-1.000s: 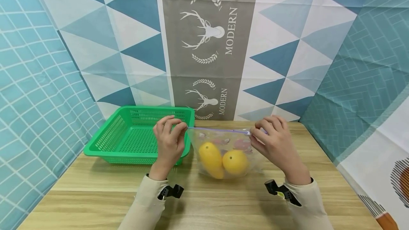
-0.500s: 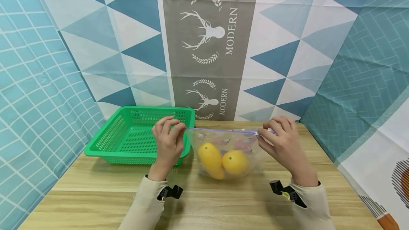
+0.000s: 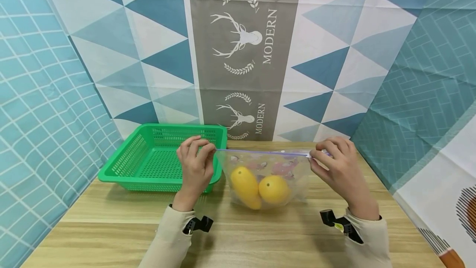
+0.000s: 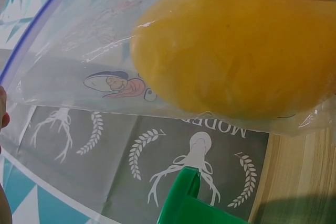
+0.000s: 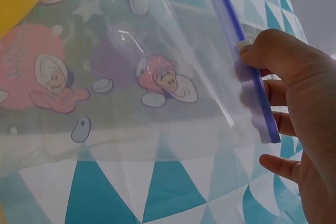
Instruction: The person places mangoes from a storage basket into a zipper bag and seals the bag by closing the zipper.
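A clear zip bag (image 3: 238, 161) with cartoon prints and a purple zip strip (image 3: 267, 152) stands upright on the table. Inside it lie two yellow mangoes, a long one (image 3: 245, 187) and a rounder one (image 3: 274, 189). My left hand (image 3: 195, 162) pinches the strip's left end. Near the strip's right end, my right hand (image 3: 336, 166) pinches the white slider (image 5: 245, 45) between thumb and fingers. In the left wrist view only a bit of the left fingers (image 4: 3, 114) shows, at the edge.
A green plastic basket (image 3: 163, 180) with slotted walls stands on the wooden table (image 3: 260, 239) at the left, just behind my left hand. Patterned cloth (image 3: 238, 65) hangs behind and at both sides of the table.
My right hand has moved to the right along the purple strip, taking the white slider with it. My left hand shifted slightly left. The mangoes and the basket stay put.
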A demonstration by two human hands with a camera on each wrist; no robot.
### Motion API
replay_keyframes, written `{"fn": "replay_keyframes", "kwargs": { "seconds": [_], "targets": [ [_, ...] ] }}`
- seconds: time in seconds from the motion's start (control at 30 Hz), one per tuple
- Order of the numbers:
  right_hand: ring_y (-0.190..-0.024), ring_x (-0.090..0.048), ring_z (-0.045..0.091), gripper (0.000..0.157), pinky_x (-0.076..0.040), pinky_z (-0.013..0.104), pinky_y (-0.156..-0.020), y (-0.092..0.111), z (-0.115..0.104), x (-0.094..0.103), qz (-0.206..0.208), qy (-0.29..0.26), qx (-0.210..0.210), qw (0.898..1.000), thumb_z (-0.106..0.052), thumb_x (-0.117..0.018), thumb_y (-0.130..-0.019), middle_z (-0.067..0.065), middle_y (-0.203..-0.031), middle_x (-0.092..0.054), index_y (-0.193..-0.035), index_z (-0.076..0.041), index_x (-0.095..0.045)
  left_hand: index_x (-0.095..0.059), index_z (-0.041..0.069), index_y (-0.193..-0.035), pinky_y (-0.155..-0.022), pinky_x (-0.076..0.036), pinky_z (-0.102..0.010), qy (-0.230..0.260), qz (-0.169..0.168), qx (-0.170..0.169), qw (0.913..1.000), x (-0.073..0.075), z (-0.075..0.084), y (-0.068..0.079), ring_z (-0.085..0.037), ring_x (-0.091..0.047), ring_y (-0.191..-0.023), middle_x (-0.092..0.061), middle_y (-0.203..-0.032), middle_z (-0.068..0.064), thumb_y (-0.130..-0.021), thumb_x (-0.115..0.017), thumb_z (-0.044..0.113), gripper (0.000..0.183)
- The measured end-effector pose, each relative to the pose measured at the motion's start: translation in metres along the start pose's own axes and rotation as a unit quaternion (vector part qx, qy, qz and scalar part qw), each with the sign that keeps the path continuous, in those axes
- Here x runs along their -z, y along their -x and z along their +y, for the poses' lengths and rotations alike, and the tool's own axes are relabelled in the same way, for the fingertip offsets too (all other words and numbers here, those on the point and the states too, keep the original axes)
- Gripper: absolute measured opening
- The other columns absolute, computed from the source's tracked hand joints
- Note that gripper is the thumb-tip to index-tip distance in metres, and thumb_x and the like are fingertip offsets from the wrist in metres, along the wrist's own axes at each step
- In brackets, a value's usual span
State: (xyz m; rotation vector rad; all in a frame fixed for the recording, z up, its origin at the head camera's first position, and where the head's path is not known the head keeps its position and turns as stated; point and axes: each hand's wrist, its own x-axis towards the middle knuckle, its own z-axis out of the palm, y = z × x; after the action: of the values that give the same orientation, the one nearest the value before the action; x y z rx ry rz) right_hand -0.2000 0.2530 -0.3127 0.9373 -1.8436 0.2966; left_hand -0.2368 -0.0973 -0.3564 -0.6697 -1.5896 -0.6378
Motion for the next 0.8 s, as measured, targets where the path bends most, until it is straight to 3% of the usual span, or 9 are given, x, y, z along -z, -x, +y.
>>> {"fn": "replay_keyframes", "kwargs": {
  "seconds": [0.8],
  "targets": [
    [-0.084,-0.052,0.044,0.044,-0.036,0.06,-0.075,0.017,0.011,0.01,0.013,0.005,-0.03,0.999,-0.031,-0.049,-0.104,0.018,-0.086,-0.061,-0.081,-0.001,-0.072,-0.065,0.004,-0.088,-0.08,-0.03,-0.062,0.001,0.009,0.012,0.9999,-0.001,-0.004,0.003,-0.043,-0.049,-0.104,-0.06,-0.093,-0.015,-0.103,-0.054,0.017,0.022]
  ]
}}
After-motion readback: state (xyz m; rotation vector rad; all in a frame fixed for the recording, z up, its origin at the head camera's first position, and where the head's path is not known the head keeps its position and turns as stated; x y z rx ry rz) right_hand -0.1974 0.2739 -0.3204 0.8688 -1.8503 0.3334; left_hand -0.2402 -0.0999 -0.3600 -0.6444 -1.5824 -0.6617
